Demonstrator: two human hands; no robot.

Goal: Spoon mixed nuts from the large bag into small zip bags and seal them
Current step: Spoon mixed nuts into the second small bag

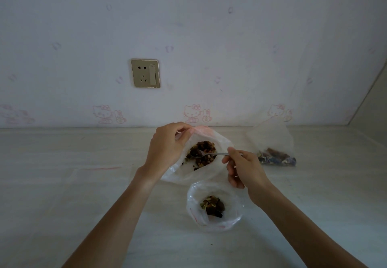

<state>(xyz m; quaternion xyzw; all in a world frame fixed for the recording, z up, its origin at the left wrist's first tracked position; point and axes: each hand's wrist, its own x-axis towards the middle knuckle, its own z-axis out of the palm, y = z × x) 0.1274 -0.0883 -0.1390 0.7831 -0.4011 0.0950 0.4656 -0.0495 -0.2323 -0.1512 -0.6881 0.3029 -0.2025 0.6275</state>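
From the head view, the left hand (pixel 167 148) pinches the big bag's (pixel 219 142) rim to keep its mouth wide while the right hand (pixel 243 169) pinches the spoon (pixel 209 154) in the nuts (pixel 203 152), the small bag (pixel 213 204) standing open just below.

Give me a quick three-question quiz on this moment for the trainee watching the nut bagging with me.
1. True or false: the spoon has its bowl inside the large bag.
2. Which hand pinches the large bag's rim? A) left hand B) right hand C) neither
3. Fill in: the small zip bag nearest the person stands ____ at the top, with some nuts inside.

Key
1. True: it rests over the nuts there.
2. A: the right hand holds the spoon's handle.
3. Open: it is not yet sealed.
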